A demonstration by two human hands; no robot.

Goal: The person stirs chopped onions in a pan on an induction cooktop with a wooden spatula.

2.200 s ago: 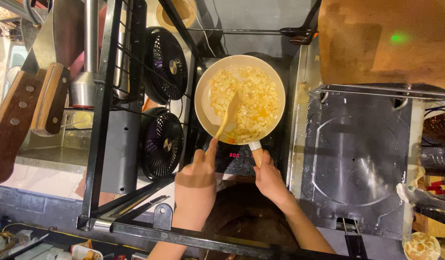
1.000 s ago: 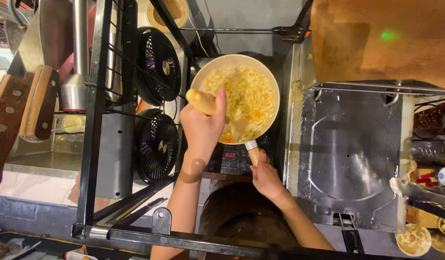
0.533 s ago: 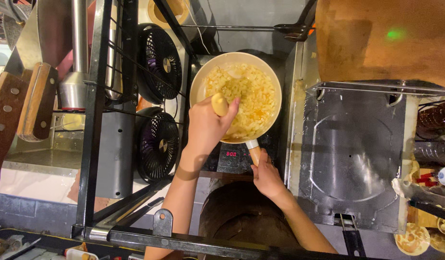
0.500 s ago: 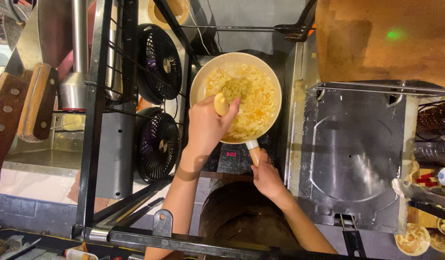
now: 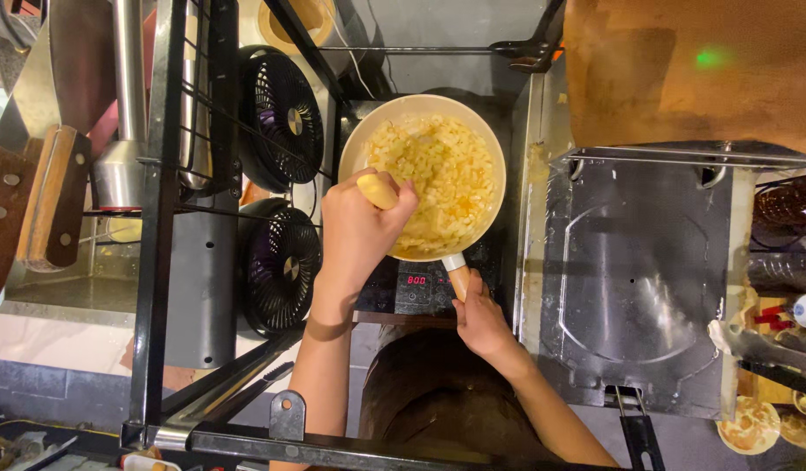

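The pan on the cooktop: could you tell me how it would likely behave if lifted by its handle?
The pan is heaped with diced yellow food, so it would probably feel front-heavy and want to dip. The right hand grips its single short handle, which gives little leverage. Loose pieces could slide if tilted.

Probably a kitchen: induction cooktop (image 5: 420, 283), frying pan (image 5: 425, 174).

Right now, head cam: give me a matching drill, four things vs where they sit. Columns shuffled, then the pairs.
Things:
1. left hand
2. right hand
3. fans
4. metal tray

Places:
A. right of the pan
B. left of the pan, one above the other in the picture
C. on the pan handle
D. over the pan, gripping a wooden utensil

Pairs: 1-D, 2-C, 3-B, 4-A
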